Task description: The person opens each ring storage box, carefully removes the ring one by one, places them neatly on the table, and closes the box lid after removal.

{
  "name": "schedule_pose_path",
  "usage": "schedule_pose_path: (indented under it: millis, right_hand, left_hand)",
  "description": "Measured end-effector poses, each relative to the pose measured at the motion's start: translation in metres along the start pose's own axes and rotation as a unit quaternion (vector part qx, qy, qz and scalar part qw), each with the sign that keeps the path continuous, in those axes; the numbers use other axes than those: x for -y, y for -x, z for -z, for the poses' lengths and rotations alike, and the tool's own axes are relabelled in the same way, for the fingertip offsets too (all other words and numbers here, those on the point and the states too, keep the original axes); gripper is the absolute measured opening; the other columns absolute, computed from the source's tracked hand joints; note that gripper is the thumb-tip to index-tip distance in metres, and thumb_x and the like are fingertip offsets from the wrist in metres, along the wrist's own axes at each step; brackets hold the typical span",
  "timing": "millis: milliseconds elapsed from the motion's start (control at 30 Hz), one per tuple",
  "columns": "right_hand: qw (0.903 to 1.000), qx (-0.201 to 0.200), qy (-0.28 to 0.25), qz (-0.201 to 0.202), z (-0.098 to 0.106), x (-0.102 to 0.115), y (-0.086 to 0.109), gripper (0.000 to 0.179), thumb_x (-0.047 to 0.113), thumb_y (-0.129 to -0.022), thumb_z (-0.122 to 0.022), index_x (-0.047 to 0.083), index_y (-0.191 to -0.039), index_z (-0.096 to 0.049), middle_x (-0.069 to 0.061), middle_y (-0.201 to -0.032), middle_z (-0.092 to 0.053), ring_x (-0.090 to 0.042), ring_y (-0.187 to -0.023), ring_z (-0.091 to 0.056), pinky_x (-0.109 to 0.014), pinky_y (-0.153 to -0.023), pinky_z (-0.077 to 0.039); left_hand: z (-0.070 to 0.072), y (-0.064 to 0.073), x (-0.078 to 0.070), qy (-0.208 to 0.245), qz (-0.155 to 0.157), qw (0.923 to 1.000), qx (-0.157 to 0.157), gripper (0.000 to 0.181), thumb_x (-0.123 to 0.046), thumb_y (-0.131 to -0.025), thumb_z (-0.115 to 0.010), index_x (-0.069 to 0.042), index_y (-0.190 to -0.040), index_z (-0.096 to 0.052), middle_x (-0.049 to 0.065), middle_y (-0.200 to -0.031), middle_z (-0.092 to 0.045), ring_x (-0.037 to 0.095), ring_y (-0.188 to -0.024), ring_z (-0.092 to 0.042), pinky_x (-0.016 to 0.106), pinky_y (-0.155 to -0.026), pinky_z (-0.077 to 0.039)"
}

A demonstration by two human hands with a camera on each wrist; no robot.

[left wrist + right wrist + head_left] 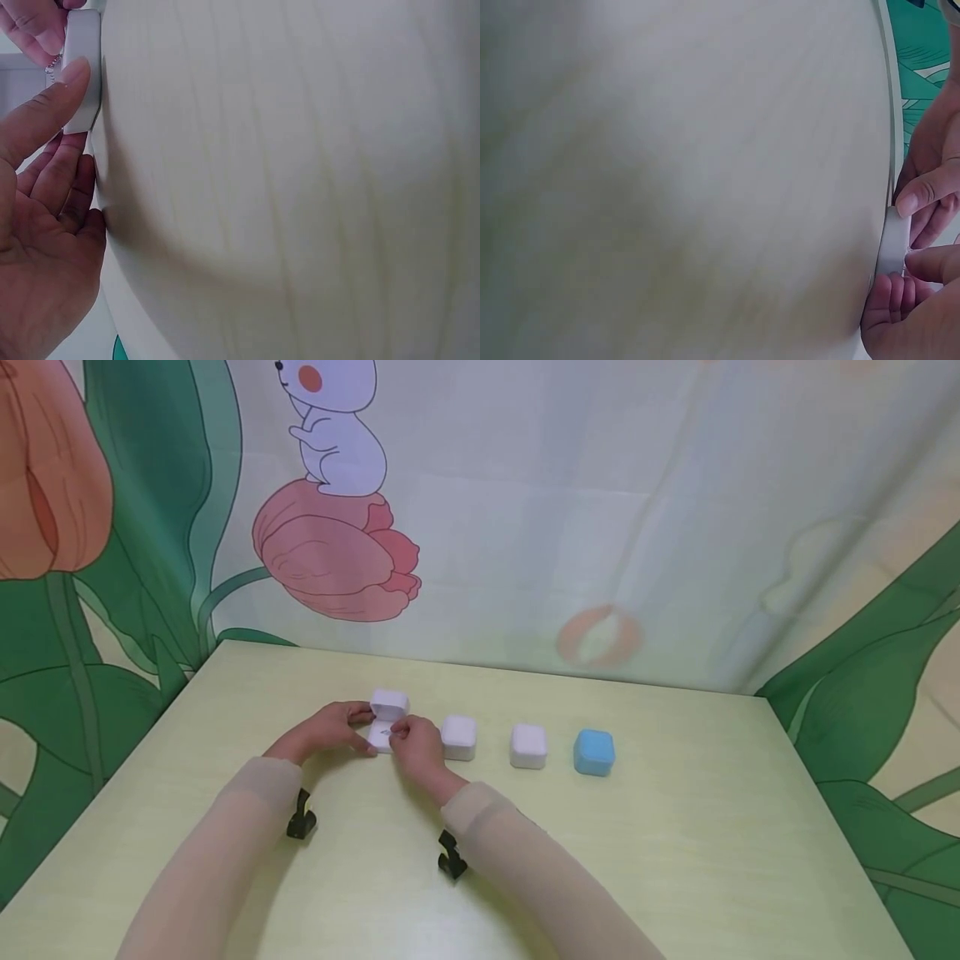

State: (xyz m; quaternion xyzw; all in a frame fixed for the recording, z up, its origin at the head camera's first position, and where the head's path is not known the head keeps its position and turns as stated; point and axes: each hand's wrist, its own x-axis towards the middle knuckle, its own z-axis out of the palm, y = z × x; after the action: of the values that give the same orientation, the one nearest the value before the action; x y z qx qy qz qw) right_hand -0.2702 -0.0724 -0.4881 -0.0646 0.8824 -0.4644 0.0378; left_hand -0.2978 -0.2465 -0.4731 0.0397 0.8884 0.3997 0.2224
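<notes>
A small white jewelry box point(380, 737) stands on the table with its lid point(390, 704) raised. My left hand point(333, 731) grips it from the left side; in the left wrist view the thumb point(64, 94) rests over the edge of the base. At the box's right side, my right hand point(420, 750) has its fingertips over the opening. They pinch a thin silver chain point(52, 69), seen close up in the left wrist view. Part of the chain is hidden by the fingers and the base. The right wrist view shows both hands around the white base point(894, 240).
To the right, in a row, stand two closed white boxes, the nearer one point(459, 737) close by my right hand and the other point(528, 746) farther along. A closed blue box point(594, 752) ends the row. Behind the pale table point(712, 827) hangs a printed curtain point(510, 543).
</notes>
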Motion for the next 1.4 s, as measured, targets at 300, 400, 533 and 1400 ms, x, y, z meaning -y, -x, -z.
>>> schedule_pose_path:
  millis: [300,400,533,1400]
  right_hand:
    - [1.0,0.001,0.005,-0.005,-0.0002,0.0006,-0.0015,0.01,0.004,-0.093,-0.067,0.001,-0.099,-0.075,-0.012,-0.095,-0.076,-0.014,-0.083,-0.063,-0.018,-0.073,-0.049]
    - [0.9999,-0.002,0.014,0.002,0.0007,0.0018,-0.0016,0.01,0.005,-0.093,-0.067,0.001,-0.097,-0.075,-0.012,-0.097,-0.077,-0.019,-0.088,-0.068,-0.02,-0.077,-0.052]
    - [0.9997,-0.003,0.025,0.006,0.0006,0.003,-0.0021,0.01,0.005,-0.094,-0.066,0.001,-0.096,-0.076,-0.013,-0.099,-0.078,-0.021,-0.092,-0.07,-0.02,-0.078,-0.053]
    - [0.9966,0.0,0.076,0.032,-0.002,0.0045,-0.0068,0.018,0.005,-0.094,-0.061,0.0,-0.096,-0.078,-0.012,-0.098,-0.078,-0.023,-0.092,-0.071,-0.023,-0.079,-0.055]
  left_hand:
    - [0.0007,0.0012,0.0004,0.001,-0.001,1.0,0.003,0.09,-0.013,-0.086,-0.08,0.006,-0.158,-0.029,0.024,-0.161,-0.038,0.044,-0.157,-0.023,0.062,-0.129,-0.016]
    - [0.0008,0.0016,0.0002,0.006,0.0,1.0,0.002,0.089,-0.012,-0.086,-0.08,0.006,-0.158,-0.029,0.024,-0.161,-0.039,0.043,-0.157,-0.024,0.061,-0.129,-0.016]
    - [0.0017,0.002,-0.0004,0.004,0.001,1.0,0.002,0.088,-0.011,-0.087,-0.079,0.006,-0.158,-0.029,0.024,-0.161,-0.038,0.042,-0.157,-0.025,0.06,-0.129,-0.017]
    - [-0.0005,-0.0005,-0.0008,-0.006,0.012,0.9999,0.001,0.089,-0.015,-0.087,-0.079,0.005,-0.158,-0.03,0.023,-0.162,-0.038,0.042,-0.156,-0.025,0.06,-0.129,-0.017]
